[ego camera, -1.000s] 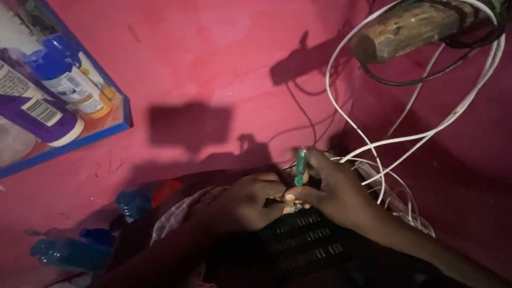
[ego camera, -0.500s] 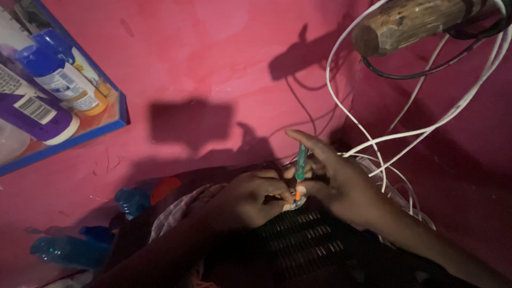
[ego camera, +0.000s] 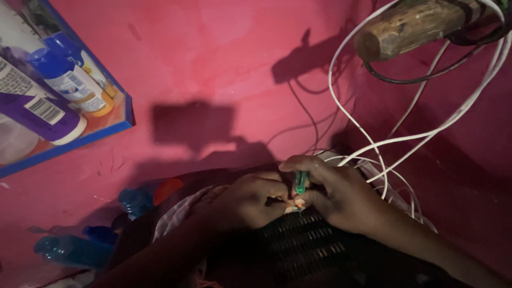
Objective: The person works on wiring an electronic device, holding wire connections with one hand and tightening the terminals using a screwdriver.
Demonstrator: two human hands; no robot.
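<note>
A: Largest first. One pink wall (ego camera: pixel 213 58) fills the view. One blue-edged shelf (ego camera: pixel 101 133) at upper left, carrying three containers that I can count: a purple one (ego camera: pixel 45 114), a blue-capped one (ego camera: pixel 66 77), a white one cut by the frame edge.

B: Upper right?

A: One wooden peg (ego camera: pixel 410 24) sticking out of the wall. White cables (ego camera: pixel 426 133) loop over it, several strands, count unclear; one dark cable (ego camera: pixel 410 80) hangs below it.

B: And low down?

A: One black ribbed casing (ego camera: pixel 309 240), vented, under both hands. Blue plastic pieces (ego camera: pixel 74 248) lie at lower left, too dim to count.

B: Hands?

A: Two. Right hand (ego camera: pixel 341 194) is closed narrow around one green-handled screwdriver (ego camera: pixel 301 182), held upright, tip down on a small orange part (ego camera: pixel 300 203) at the casing's top edge. Left hand (ego camera: pixel 256 200) is curled tight beside it, fingertips pinching at that same part.

B: Obstructions?

A: The white cables drape just behind the right hand. Deep shadow hides the casing's lower half.
</note>
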